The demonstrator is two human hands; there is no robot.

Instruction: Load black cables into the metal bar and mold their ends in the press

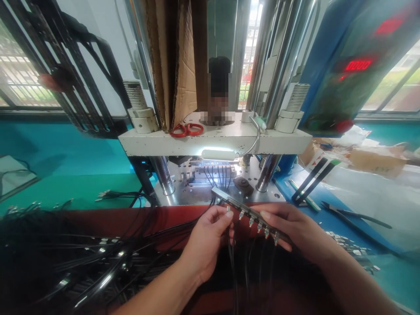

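Beyond the two hands stands the press (157, 144), the biggest thing in view, its thick cream plate carried on shiny columns, with a fixture block and several cables on the bed below. Nearer, a red-brown surface (177, 212) runs across, and a large heap of black cables (108, 258) spreads over the left side, clear of the fingers.

The right hand (295, 223) is closed around the lower right end of a dark metal bar (239, 204), thumb on top and fingers beneath. The left hand (208, 236) sits just below the bar's other half, its thumb and forefinger pinching a small part; I cannot tell whether it touches the bar. From the right grip the bar slants up and away to the left, its pale far end beyond the left fingertips.

Smaller again, a row of metal connectors (259, 227) lines the bar's near edge between the hands, with thin cables hanging below. Smallest is the pinched silvery connector (229, 210), upright at the left fingertips.
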